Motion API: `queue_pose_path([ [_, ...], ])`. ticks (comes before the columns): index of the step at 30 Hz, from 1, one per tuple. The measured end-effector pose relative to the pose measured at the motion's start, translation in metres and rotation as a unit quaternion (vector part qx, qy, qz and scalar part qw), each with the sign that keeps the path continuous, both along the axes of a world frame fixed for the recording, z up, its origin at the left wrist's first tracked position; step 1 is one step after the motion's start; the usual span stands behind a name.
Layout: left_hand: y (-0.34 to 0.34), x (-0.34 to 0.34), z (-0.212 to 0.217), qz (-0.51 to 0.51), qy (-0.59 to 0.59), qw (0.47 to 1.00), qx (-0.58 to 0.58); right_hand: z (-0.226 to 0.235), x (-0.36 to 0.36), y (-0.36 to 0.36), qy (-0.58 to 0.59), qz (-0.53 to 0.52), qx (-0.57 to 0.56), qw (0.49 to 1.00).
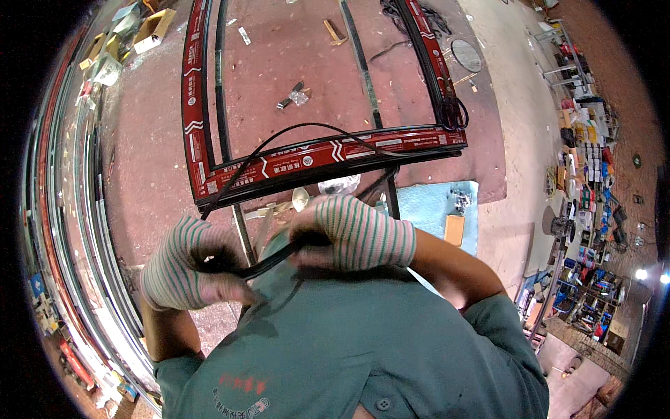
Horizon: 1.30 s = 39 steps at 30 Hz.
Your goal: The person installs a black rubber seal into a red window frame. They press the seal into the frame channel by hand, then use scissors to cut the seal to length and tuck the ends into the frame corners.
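A black rubber-like strip (271,262) is stretched between my two hands, close in front of my chest. My left hand (192,269), in a striped knit glove, curls its fingers round one end of the stretch. The other end disappears into my closed right hand (356,236), gloved the same way. Just beyond the hands lies a window or door frame (300,165) with dark edges and red printed film. A thin black length (307,125) arches over the frame's near bar and down its left corner toward my left hand. Whether it joins the held strip is hidden.
Two dark rails (361,56) run under the frame. A light blue sheet (426,209) lies at right, bearing a tan block (454,229). Long metal profiles (87,209) line the left. Crowded tools and boxes (593,153) stand far right. An open carton (153,31) sits far left.
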State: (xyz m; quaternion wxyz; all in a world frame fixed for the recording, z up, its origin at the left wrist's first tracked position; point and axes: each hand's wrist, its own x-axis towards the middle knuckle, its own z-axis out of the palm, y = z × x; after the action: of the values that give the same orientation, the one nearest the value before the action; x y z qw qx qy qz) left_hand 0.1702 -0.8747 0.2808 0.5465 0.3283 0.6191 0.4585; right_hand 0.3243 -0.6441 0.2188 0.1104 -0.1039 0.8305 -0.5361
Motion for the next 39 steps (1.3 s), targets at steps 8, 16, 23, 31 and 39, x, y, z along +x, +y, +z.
queue_pose_path([
  [8,-0.016,0.037,-0.002,0.216,-0.042,0.961,0.165,-0.174,0.094,0.077,0.172,-0.376,0.225,0.882],
  [16,-0.008,0.063,0.046,0.083,0.020,0.953,0.292,-0.277,0.213,0.119,-0.080,-0.647,0.129,0.747],
  [23,-0.021,0.074,0.066,0.164,0.233,0.941,0.180,-0.246,0.302,0.122,-0.040,-0.483,0.290,0.825],
  [31,-0.078,-0.081,-0.019,0.416,0.295,0.854,0.097,-0.170,0.480,0.171,-0.084,-0.401,0.368,0.835],
  [39,-0.169,-0.172,-0.059,0.500,0.267,0.824,-0.005,-0.141,0.880,0.248,-0.187,-0.726,-0.014,0.661],
])
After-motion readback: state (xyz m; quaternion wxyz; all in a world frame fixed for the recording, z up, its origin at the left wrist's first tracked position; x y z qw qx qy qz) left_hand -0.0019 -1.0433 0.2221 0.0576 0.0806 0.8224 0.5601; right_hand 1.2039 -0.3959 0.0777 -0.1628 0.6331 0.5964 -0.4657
